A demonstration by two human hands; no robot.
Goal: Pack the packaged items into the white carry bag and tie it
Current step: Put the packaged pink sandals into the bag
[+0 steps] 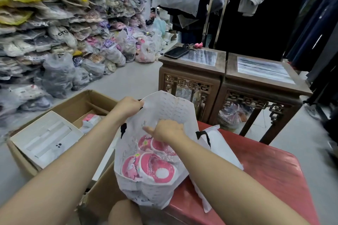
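Where the scene starts at far left, stacked plastic-wrapped goods [54, 23] rise in tall piles along the wall.

Near left: an open cardboard box [73, 104] on the floor. A flat white carton [45, 139] lies across its near end.

My left hand [129, 107] reaches over the box. Thumb and curled fingers pinch the far-left rim of the white carry bag [175, 109], holding that edge up. The mouth is open toward me.

Bag position: centre, on the near-left edge of the red table [265, 170], partly overhanging toward the box. A black handle shows on its left side.

Contents: the pink packaged items [151, 166], in clear wrap, lie inside the bag against its near wall.

My right hand [169, 129] is inside the mouth, just above the pink items. The thumb points left and the fingers curl downward, out of sight. It touches the clear wrap, but I cannot tell whether it pinches it or only presses.

Right of the bag: a second white bag [219, 142] with a black handle lies flat on the table, touching the first.

Far right: two carved wooden stands [192, 78] side by side. The left one carries a dark phone [176, 52] and a bunch of keys [192, 46]. Hanging clothes are behind them.
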